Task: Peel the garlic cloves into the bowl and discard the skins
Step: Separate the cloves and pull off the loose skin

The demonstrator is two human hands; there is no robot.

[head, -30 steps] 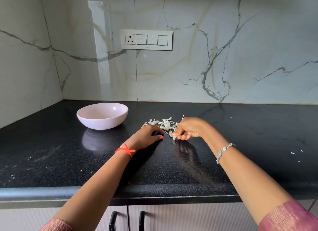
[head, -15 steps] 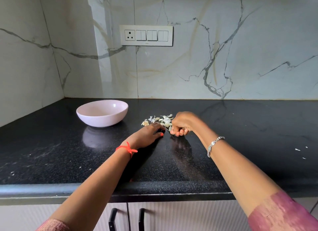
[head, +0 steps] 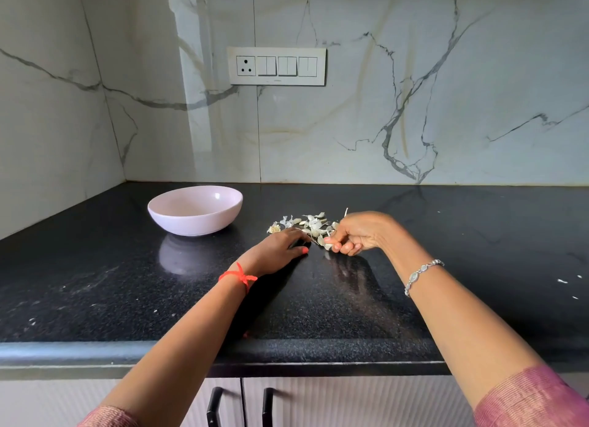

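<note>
The skins [head: 307, 224] lie in a small papery heap on the black worktop [head: 350, 302], stretched roughly left to right, and both hands have closed in on it from the near side. The right hand [head: 358, 234] sits at the heap's right end with its fingers curled under, thumb and forefinger pinching a scrap or two of skin at the edge nearest the person. The left hand [head: 275, 248] lies low, palm down on the worktop at the heap's near-left corner. Its fingers are loosely stretched toward the skins and hold nothing that I can make out. So the heap sits between the two sets of fingertips and just beyond them, and to my eye that is what matters for the next move. A sweep inward from either side would bunch the skins together, and the right hand, already gripping some, looks better placed to lift them away. The pink bowl [head: 195, 210] stands well off to the left of the heap, nearer the left hand than the right. From here I cannot see its bottom, so I cannot tell whether peeled cloves are in it. No whole clove shows among the skins, which suggests the peeling is done and the clearing up is under way. A few white flecks [head: 562, 280] lie far out to the right, well apart from everything else.
</note>
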